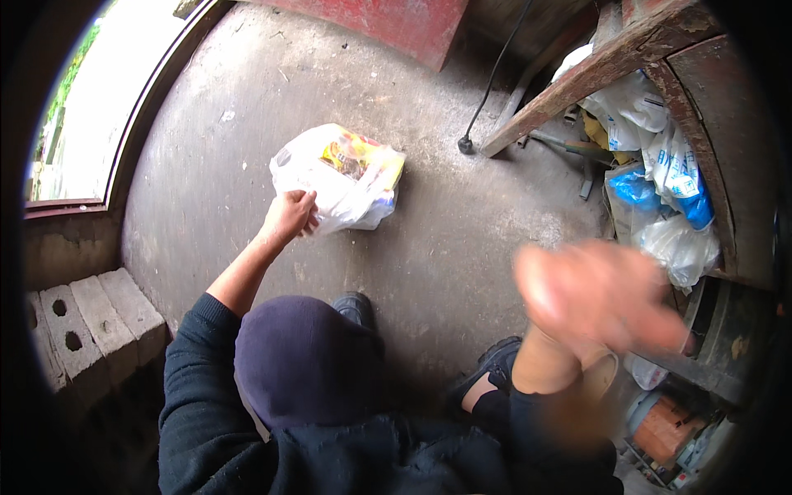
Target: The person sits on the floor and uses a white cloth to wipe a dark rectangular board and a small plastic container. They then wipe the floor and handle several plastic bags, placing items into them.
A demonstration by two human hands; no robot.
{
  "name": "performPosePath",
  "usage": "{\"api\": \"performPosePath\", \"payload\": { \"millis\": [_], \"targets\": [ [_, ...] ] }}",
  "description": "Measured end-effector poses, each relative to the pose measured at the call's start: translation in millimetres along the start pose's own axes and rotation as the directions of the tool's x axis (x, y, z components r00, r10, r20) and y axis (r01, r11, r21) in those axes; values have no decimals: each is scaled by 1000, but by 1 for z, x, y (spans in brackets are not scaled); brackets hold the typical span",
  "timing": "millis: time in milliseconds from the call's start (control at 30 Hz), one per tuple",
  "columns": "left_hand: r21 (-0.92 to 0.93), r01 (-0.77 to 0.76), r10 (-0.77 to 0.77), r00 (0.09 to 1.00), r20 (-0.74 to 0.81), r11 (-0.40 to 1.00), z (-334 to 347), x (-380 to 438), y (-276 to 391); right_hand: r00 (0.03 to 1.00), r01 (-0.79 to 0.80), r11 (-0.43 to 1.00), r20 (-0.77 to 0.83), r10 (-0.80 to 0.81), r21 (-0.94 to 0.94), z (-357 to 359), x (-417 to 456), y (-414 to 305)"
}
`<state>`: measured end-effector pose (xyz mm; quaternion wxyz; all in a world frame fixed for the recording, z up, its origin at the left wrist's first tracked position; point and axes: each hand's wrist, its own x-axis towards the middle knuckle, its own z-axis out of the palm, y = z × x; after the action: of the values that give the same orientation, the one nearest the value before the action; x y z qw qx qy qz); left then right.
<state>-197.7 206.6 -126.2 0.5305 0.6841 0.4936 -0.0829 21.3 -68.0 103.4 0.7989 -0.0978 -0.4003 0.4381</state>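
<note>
A white, partly see-through plastic bag (297, 170) sits on the floor before me, with yellow and red packaging (356, 154) visible through it. My left hand (291, 215) pinches the near left edge of this bag between thumb and fingers. To the right, well apart from the bag, my right hand (588, 297) is raised close to the camera. Motion blurs its fingers, so whether it holds anything cannot be made out. Beside the right wrist shows a blurred tan thing (600, 374), too unclear to name.
Hollow bricks (93, 328) are stacked at the left under a window. A wooden leg (588, 77) stands at the right beside a black plug (466, 145) on the floor. Plastic bags (677, 247) are heaped behind it. A red panel (396, 25) lies at the top.
</note>
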Motion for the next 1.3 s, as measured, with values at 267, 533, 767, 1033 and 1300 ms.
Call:
{"api": "performPosePath", "payload": {
  "millis": [267, 533, 767, 1033, 1300],
  "targets": [
    [-63, -469, 464, 882, -80, 881, 34, -18, 28, 962, 264, 965, 71, -263, -6, 82, 22, -9],
    [-160, -318, 348, 910, 226, 935, 65, -59, 26, 971, 228, 961, 106, -213, -159, 87, 8, -19],
    [-261, -110, 209, 896, 391, 959, 72, -63, 17, 940, 342, 919, 74, -334, -197, 90, 10, -9],
    [-77, 122, -37, 730, 683, 990, 95, -78, -20, 968, 191, 966, 195, -156, -177, 82, 15, -17],
    [-15, 158, -104, 720, 686, 987, 103, -82, -31, 971, 229, 957, 112, -212, -176, 80, 2, -10]
  ]
}}
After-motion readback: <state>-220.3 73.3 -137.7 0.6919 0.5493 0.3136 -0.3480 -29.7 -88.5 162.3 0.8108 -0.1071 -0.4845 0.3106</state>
